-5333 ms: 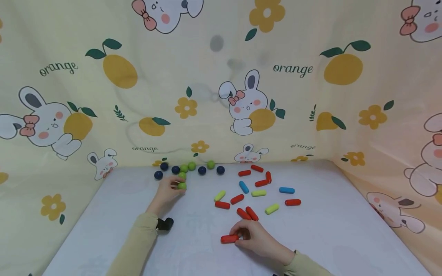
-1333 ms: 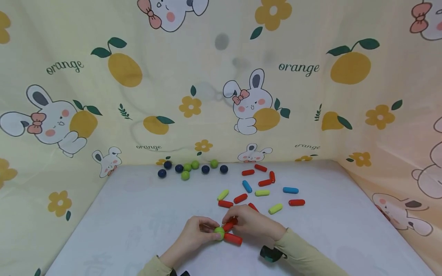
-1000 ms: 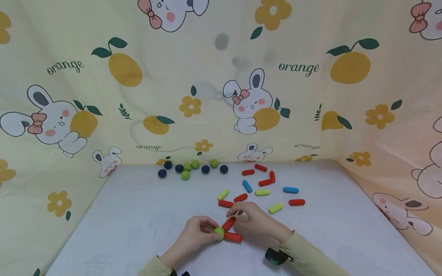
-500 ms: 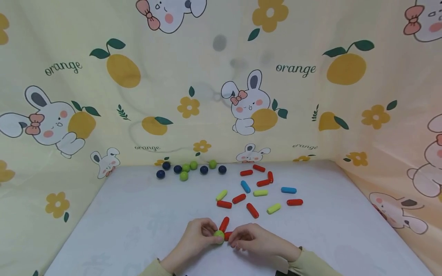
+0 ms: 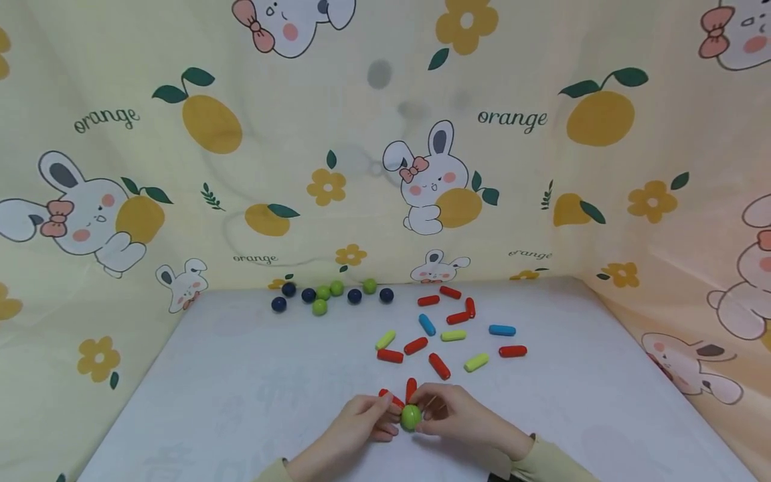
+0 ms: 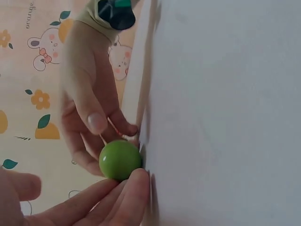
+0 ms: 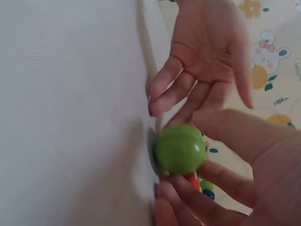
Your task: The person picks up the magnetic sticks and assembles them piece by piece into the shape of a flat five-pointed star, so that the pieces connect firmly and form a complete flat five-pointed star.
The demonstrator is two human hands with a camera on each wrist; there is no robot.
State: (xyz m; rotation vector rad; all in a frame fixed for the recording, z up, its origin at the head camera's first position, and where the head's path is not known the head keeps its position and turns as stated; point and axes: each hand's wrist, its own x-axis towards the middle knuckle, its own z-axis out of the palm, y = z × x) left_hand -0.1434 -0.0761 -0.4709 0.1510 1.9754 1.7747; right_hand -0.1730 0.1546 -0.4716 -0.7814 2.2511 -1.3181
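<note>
A glossy green ball (image 5: pixel 411 418) rests on the table at front centre, with two short red rods meeting it on its far side. One red rod (image 5: pixel 411 389) points away; the other red rod (image 5: pixel 385 394) slants to the left, partly hidden by left fingers. My right hand (image 5: pixel 458 418) holds the ball between thumb and fingers, as the right wrist view also shows. My left hand (image 5: pixel 355 425) lies at the ball's left side. In the left wrist view its fingers (image 6: pixel 134 195) are nearly straight at the green ball (image 6: pixel 120 160), thumb apart.
Red rods (image 5: pixel 440 366), lime rods (image 5: pixel 476 362) and blue rods (image 5: pixel 502 330) lie scattered beyond the right hand. Dark blue balls (image 5: pixel 279 304) and green balls (image 5: pixel 320 307) line the back of the white table (image 5: pixel 241 388). A patterned curtain (image 5: pixel 337 221) stands behind.
The left hand brought a green ball from the back to the red rods at front. Since half a second ago the joined piece has turned leftward, and the right hand has taken the ball.
</note>
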